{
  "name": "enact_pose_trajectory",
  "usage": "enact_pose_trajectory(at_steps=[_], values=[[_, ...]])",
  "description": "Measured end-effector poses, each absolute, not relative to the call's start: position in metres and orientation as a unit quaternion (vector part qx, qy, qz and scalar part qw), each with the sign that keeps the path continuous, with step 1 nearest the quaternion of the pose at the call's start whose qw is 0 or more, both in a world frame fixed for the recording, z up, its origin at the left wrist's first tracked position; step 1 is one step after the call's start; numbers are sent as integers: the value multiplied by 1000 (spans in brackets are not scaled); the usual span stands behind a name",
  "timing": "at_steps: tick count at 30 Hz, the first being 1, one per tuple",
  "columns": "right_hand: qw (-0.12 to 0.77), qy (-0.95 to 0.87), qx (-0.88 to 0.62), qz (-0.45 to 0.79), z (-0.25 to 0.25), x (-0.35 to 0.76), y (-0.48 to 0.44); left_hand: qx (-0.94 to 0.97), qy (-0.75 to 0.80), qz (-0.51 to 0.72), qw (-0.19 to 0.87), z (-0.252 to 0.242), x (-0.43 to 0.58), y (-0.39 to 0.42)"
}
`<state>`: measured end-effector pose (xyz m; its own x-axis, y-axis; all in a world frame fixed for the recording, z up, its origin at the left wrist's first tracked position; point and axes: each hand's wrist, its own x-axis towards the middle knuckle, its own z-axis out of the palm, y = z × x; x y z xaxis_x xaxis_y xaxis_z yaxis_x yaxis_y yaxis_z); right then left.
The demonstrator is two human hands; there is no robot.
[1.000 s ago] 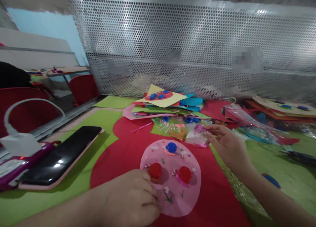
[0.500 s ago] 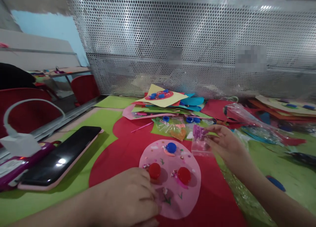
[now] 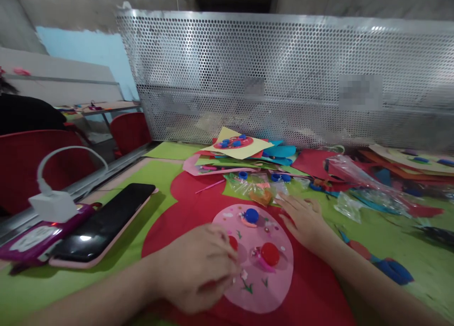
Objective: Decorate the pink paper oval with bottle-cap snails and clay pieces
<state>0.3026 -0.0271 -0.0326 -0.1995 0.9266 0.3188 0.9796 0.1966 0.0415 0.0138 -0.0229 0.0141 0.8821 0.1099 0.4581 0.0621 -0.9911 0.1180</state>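
Perforated metal sheeting (image 3: 283, 75) is filling the far side at twelve o'clock, and under it I am watching a counter (image 3: 149, 175) covered in green paper. A red sheet (image 3: 184, 212) is lying in front of me, with a heap of coloured paper cut-outs (image 3: 237, 149) and clear plastic bags (image 3: 255, 184) crowding its far edge. At nine o'clock a dark phone (image 3: 102, 224) is resting beside a purple power bank (image 3: 31, 234) carrying a white charger plug (image 3: 53, 205).

On the red sheet, the pink paper disc (image 3: 258, 264) is lying flat, slightly longer toward six o'clock than across. Three bottle caps are standing on it: a blue cap (image 3: 251, 215) at its twelve o'clock edge, a red cap (image 3: 270, 253) near the middle, and a second red cap (image 3: 233, 242) at nine o'clock, half hidden.

My left hand (image 3: 198, 269) is covering the disc's eight o'clock edge, fingers (image 3: 227, 248) curled narrow and pinched against that hidden cap; I cannot tell whether they are gripping it or only pressing. My right hand (image 3: 305, 219) is lying flat and spread at the disc's two o'clock rim, holding nothing, fingertips pointing toward the bags at eleven o'clock. The left hand is the nearer one to the caps; the free red cap is sitting at three o'clock from its fingers.
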Motion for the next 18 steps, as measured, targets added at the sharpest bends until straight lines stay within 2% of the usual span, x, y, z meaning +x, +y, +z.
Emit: enact_pose_trajectory(at_steps=[3, 6, 18], values=[[110, -765, -626, -107, -37, 309, -23, 949, 175, 260, 45, 22, 8, -7], [109, -766, -626, -98, -36, 312, -21, 931, 303, 202, 12, 25, 8, 9], [147, -775, -605, -106, -18, 302, -33, 906, 408, 72, -81, 12, 106, 73]])
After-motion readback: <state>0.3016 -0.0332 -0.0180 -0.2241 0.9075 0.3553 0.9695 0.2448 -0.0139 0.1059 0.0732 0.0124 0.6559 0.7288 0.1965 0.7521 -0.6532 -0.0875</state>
